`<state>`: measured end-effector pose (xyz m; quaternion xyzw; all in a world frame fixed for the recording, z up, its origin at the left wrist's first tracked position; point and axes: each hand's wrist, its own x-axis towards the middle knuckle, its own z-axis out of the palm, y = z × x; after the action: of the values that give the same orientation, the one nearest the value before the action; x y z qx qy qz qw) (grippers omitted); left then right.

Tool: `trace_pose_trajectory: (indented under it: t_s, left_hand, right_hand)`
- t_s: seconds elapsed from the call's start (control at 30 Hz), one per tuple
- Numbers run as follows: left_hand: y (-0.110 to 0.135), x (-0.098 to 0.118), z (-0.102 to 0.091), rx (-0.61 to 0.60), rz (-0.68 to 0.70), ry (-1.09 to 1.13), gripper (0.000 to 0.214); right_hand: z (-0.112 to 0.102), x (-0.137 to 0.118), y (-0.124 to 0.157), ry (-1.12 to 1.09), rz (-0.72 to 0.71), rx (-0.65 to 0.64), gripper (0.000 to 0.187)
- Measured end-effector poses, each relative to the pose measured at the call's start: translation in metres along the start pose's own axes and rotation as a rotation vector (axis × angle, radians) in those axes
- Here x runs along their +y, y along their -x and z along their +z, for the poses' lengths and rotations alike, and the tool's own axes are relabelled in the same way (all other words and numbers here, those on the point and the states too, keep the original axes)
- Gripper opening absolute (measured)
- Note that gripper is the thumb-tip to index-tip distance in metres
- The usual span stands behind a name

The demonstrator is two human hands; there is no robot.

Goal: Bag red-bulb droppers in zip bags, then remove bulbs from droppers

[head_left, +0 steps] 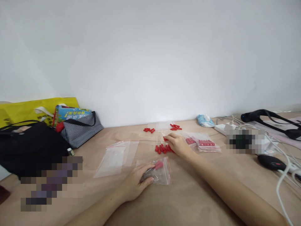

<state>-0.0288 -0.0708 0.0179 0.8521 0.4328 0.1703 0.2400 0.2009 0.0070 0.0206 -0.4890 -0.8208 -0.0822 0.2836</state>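
My left hand (pixel 135 185) lies on the table with its fingers closed on the mouth of a small clear zip bag (pixel 161 172) that has red-tipped droppers inside. Farther out, my right hand (pixel 177 144) reaches into a loose heap of red-tipped droppers (pixel 161 148), fingers curled and pinching one at its red tip. Two more small groups of droppers (pixel 175 126) lie near the wall. Filled zip bags (pixel 205 143) rest just right of my right hand. A stack of empty zip bags (pixel 116 157) lies to the left of both hands.
The brown table (pixel 188 201) meets a white wall. At the left stand a black bag (pixel 30 147), a striped bag (pixel 80 130) and a yellow bag (pixel 28 108). At the right lie a power strip (pixel 223 128), white cables (pixel 281 182), a black mouse (pixel 270 162) and a tissue pack (pixel 205 120).
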Motion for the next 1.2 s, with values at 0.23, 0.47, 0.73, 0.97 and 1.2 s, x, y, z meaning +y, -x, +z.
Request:
trace_pose_trajectory:
  t_s: [0.23,0.47,0.73,0.97,1.2]
  left_hand:
    - [0.000,0.000,0.000,0.004,0.029,0.014,0.038]
    - [0.000,0.001,-0.001,0.001,0.010,0.020,0.038]
    - [0.000,0.001,-0.001,0.006,0.031,0.012,0.038]
    - [0.001,0.002,-0.001,0.024,0.030,-0.019,0.040]
    - [-0.001,0.004,-0.002,0.032,0.049,-0.045,0.042]
  right_hand:
    - [0.004,-0.006,0.002,0.194,-0.078,-0.213,0.018]
    - [0.002,-0.009,0.005,0.245,-0.083,-0.274,0.016]
    - [-0.008,-0.008,0.015,0.145,-0.040,-0.127,0.021]
    - [-0.005,-0.020,0.048,-0.393,0.063,-0.049,0.014]
    - [-0.008,-0.029,0.063,-0.499,0.148,-0.049,0.006]
